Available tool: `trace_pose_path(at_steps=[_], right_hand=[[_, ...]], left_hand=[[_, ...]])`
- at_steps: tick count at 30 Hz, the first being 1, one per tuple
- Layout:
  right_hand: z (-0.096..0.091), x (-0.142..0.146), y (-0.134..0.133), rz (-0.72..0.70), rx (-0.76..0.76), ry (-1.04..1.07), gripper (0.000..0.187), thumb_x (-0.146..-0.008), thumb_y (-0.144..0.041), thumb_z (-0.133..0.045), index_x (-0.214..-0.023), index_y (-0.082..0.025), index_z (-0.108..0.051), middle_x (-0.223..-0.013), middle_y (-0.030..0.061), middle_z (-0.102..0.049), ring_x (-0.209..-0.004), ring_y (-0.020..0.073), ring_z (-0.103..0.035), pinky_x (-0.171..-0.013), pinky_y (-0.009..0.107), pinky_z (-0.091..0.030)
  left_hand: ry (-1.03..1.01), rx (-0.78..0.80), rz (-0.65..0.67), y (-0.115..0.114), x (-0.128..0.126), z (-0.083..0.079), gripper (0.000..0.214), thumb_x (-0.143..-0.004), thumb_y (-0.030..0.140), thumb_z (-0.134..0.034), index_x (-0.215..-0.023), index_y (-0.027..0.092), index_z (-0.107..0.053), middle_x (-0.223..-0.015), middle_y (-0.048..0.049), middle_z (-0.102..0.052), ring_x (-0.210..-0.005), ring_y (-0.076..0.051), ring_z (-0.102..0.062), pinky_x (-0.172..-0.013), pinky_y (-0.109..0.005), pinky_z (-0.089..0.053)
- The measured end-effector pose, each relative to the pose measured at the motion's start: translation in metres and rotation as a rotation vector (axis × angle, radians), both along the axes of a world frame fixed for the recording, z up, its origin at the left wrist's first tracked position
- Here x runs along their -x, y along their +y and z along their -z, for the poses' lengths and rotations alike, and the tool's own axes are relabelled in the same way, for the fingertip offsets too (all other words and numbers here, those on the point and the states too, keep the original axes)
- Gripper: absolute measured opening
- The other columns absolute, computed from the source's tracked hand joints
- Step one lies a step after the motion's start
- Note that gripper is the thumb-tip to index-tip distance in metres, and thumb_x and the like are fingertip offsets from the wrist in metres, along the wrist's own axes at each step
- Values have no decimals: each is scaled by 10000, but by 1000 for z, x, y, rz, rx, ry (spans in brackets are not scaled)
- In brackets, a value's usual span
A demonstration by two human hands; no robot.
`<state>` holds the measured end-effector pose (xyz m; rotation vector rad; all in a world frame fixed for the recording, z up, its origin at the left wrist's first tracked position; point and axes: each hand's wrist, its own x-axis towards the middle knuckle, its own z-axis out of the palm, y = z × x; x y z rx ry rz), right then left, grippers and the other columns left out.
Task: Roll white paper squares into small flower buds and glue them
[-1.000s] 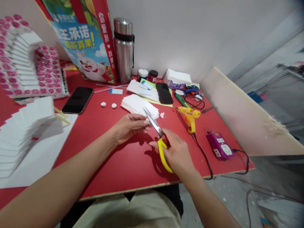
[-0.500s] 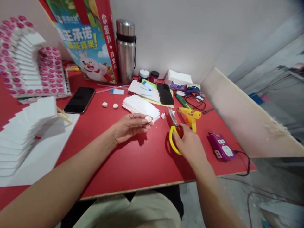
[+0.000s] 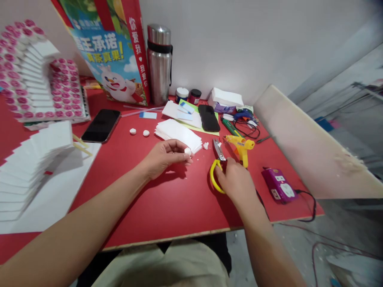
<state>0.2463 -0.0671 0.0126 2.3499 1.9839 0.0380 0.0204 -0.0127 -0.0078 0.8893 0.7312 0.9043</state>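
Observation:
My left hand (image 3: 169,157) pinches a small white round piece (image 3: 188,152), possibly rolled paper, between thumb and fingers. It hovers just in front of a stack of white paper sheets (image 3: 176,133). My right hand (image 3: 236,175) is closed on the yellow handle of a pair of scissors (image 3: 219,150), whose blades point away from me, low over the table. Some of its fingers are hidden under the palm. White paper scraps (image 3: 206,146) lie near the blades. Two similar round white pieces, one of them a white disc (image 3: 146,133), rest left of the stack.
A yellow glue gun (image 3: 241,147) lies right of the scissors, with a purple power socket box (image 3: 278,185) further right. Phones (image 3: 101,125), a steel flask (image 3: 159,67), a printed bag (image 3: 110,59) and fanned white folded paper (image 3: 36,167) stand or lie around. A board (image 3: 317,151) edges the right side.
My left hand has turned slightly, so its fingers curl more around the white piece. My right hand and the scissors have shifted slightly left.

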Motion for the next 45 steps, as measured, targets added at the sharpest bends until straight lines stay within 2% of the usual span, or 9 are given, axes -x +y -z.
trace_pose_path(at_steps=[7, 10, 14, 17, 21, 24, 30, 37, 45], right_hand=[[-13, 3, -1, -80, 52, -82, 342, -985, -439, -569, -1008, -129, -711, -846, 207, -759, -762, 354, -757, -594, 366, -476], [-26, 7, -5, -142, -55, 23, 310, -991, -412, -580, -1031, -140, -725, -863, 181, -757, -763, 327, -746, -630, 369, -499], [-22, 20, -2, -296, -254, 686, 290, -966, -365, -634, -1201, -206, -690, -948, 80, -771, -834, 232, -741, -757, 345, -566], [-4, 34, 9, -264, -99, 1169, 284, -892, -361, -716, -1133, -219, -672, -939, 40, -764, -795, 199, -742, -694, 315, -595], [8, 49, 24, -97, 13, 1464, 313, -788, -430, -798, -931, -202, -638, -760, 7, -693, -601, 172, -674, -435, 258, -514], [5, 51, 33, -46, 35, 1577, 398, -710, -473, -865, -890, -187, -654, -703, 0, -677, -596, 159, -658, -405, 223, -469], [13, 43, 44, -62, 72, 1748, 399, -657, -427, -919, -873, -166, -708, -717, 8, -729, -589, 105, -640, -518, 207, -487], [22, 40, 40, -63, 83, 1751, 387, -661, -413, -913, -890, -162, -728, -745, 14, -746, -596, 102, -634, -548, 220, -513], [23, 40, 37, -118, 93, 1692, 333, -743, -402, -857, -940, -167, -727, -739, 5, -738, -570, 96, -597, -433, 179, -410]], left_hand=[[179, -186, -15, -4, -1, 1, 349, -733, 294, -884, -952, 141, -660, -780, -52, -740, -720, -198, -738, -696, -349, -619], [264, -299, -16, -5, -1, 5, 306, -771, 295, -844, -972, 146, -666, -778, -52, -729, -719, -194, -724, -693, -333, -592], [380, -498, -54, -6, 0, 7, 254, -813, 324, -805, -973, 160, -696, -816, -48, -721, -731, -175, -680, -699, -301, -547], [483, -657, -95, -6, 1, 6, 194, -858, 330, -760, -955, 166, -726, -889, -65, -723, -776, -174, -657, -730, -289, -515], [569, -786, -106, -4, 3, 4, 153, -915, 307, -687, -968, 181, -757, -928, -75, -718, -830, -183, -641, -754, -288, -484], [519, -703, -153, -1, 4, 3, 161, -872, 311, -740, -958, 178, -769, -929, -75, -727, -856, -193, -651, -779, -298, -492], [224, -262, -136, 0, 2, 0, 334, -751, 371, -865, -977, 136, -795, -895, -81, -762, -795, -186, -691, -780, -317, -544], [191, -145, -127, -1, 1, 3, 320, -719, 357, -901, -932, 134, -813, -860, -79, -782, -771, -167, -701, -779, -291, -544], [109, -44, -119, 3, 2, 15, 307, -684, 323, -936, -899, 153, -798, -825, -52, -767, -706, -134, -695, -749, -275, -556]])
